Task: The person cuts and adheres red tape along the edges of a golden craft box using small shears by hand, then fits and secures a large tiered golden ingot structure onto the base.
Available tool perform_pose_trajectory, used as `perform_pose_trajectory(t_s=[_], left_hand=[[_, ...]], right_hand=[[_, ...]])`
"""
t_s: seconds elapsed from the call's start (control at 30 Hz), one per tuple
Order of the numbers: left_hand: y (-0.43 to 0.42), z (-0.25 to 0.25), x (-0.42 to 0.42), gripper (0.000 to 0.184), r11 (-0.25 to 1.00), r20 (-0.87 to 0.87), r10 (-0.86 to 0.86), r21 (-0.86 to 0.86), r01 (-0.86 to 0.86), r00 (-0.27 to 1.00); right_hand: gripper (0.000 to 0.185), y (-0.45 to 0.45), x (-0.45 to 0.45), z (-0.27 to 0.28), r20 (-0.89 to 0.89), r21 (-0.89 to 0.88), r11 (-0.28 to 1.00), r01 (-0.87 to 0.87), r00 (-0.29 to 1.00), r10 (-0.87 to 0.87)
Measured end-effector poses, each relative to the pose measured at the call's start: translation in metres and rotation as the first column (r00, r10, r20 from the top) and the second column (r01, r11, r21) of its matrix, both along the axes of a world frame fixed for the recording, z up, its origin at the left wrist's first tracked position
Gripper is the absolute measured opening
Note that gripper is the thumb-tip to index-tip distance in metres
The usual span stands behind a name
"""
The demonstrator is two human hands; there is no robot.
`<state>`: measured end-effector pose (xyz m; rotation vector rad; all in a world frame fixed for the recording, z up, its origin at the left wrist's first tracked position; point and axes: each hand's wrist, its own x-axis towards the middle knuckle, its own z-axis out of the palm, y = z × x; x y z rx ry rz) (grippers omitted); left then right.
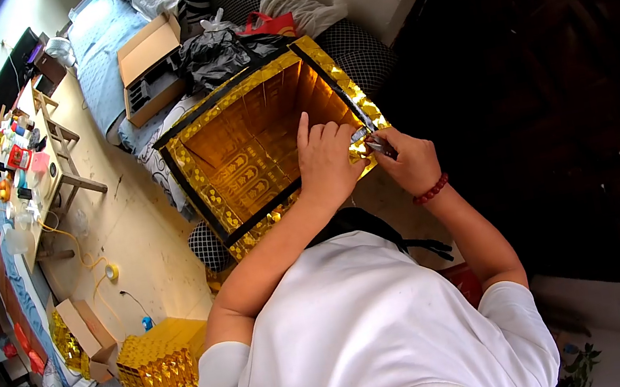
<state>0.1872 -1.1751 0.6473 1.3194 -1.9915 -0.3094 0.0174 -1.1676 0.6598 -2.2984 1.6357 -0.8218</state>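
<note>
A large open box covered in gold foil (190, 160), edged with black strips, stands tilted in front of me. My left hand (327, 159) is at its near right corner, index finger raised and the other fingers curled over the rim. My right hand (410, 164) is closed around a small dark metal hand tool (380, 146) at the same corner; its exact kind is hard to make out. Shiny crumpled foil (358, 151) shows between the two hands. The left thumb and what it presses are partly hidden.
Behind the box, a sofa holds an open cardboard box (149, 41) and a black plastic bag (217, 55). A cluttered bench (48, 173) stands at left. On the floor lie a tape roll (111, 272), a cable and another gold-foil piece (164, 357).
</note>
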Motion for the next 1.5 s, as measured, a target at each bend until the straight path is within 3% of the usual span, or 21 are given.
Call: perform_pose_trajectory(t_s=[0.8,0.93,1.13,1.23,1.33,1.5], left_hand=[[0.001,0.0,0.0,0.039,1.0,0.013,0.012,-0.007,-0.012,1.0],[0.001,0.0,-0.001,0.04,1.0,0.017,0.017,-0.011,-0.017,1.0],[0.001,0.001,0.0,0.04,1.0,0.013,0.006,0.003,-0.006,1.0],[0.001,0.001,-0.001,0.041,1.0,0.024,0.004,0.009,-0.004,1.0],[0.001,0.001,-0.001,0.041,1.0,0.017,0.003,0.008,-0.003,1.0],[0.001,0.001,0.0,0.04,1.0,0.012,-0.001,0.008,0.0,1.0]], right_hand=[[0.025,-0.009,0.003,-0.006,-0.179,0.015,1.0,0.011,0.984,-0.008],[0.02,-0.009,0.006,-0.003,-0.175,0.041,0.997,0.068,0.983,-0.06],[0.022,-0.015,-0.007,0.005,-0.011,0.085,0.977,0.198,0.98,-0.198],[0.019,-0.011,-0.008,0.01,0.022,0.073,0.98,0.185,0.982,-0.187],[0.018,-0.006,-0.002,0.009,0.113,0.108,0.992,0.06,0.991,-0.073],[0.018,-0.004,-0.001,0.006,-0.025,0.083,0.997,0.004,1.0,-0.002]])
